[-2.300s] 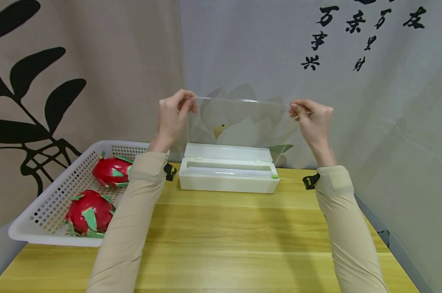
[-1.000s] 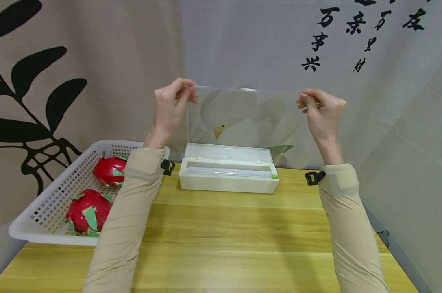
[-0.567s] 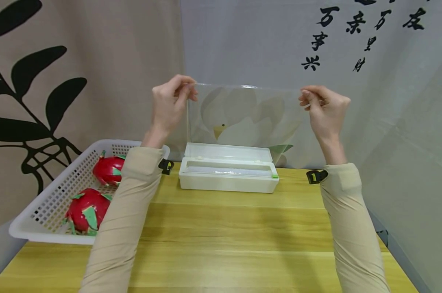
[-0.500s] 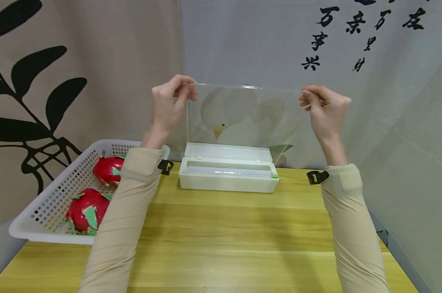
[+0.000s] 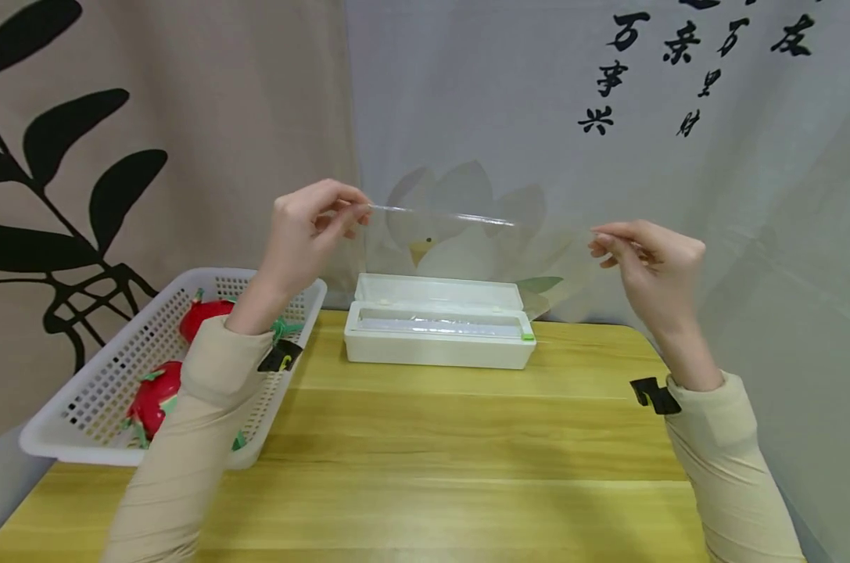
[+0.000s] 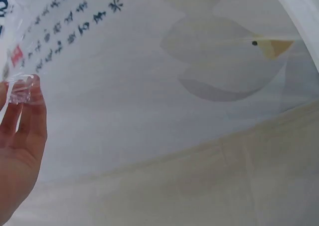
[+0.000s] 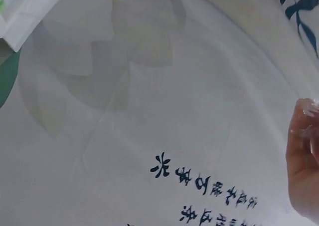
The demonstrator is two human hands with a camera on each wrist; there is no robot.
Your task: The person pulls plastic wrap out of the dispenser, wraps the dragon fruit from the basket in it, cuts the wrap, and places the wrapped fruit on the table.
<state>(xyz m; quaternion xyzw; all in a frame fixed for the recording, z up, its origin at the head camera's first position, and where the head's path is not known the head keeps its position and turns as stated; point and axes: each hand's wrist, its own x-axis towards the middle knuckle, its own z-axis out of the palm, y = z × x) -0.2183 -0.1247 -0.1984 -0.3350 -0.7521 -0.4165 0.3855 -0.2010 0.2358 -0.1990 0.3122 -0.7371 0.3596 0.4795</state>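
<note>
Between my two raised hands stretches a clear sheet of cling film (image 5: pixel 477 218), its top edge glinting and sloping down to the right. My left hand (image 5: pixel 310 233) pinches the left corner between thumb and fingers; crumpled film (image 6: pixel 21 91) shows at those fingertips in the left wrist view. At the other corner, my right hand (image 5: pixel 655 262) pinches the film, lower than the left hand. Below the sheet stands a white cling film dispenser box (image 5: pixel 435 349), lid raised, with a film roll (image 5: pixel 439 324) inside. Whether the sheet still joins the roll is hard to see.
At the left, a white perforated basket (image 5: pixel 108 391) holds red dragon fruits (image 5: pixel 153 400) with green scales, partly hidden by my left sleeve. The box and basket rest on a wooden table (image 5: pixel 425 453). A printed curtain (image 5: pixel 481 94) hangs close behind.
Both hands first rose with the film, then came down and moved further apart, the right hand dropping more. The film's top edge now slants instead of lying nearly level. The box stays put.
</note>
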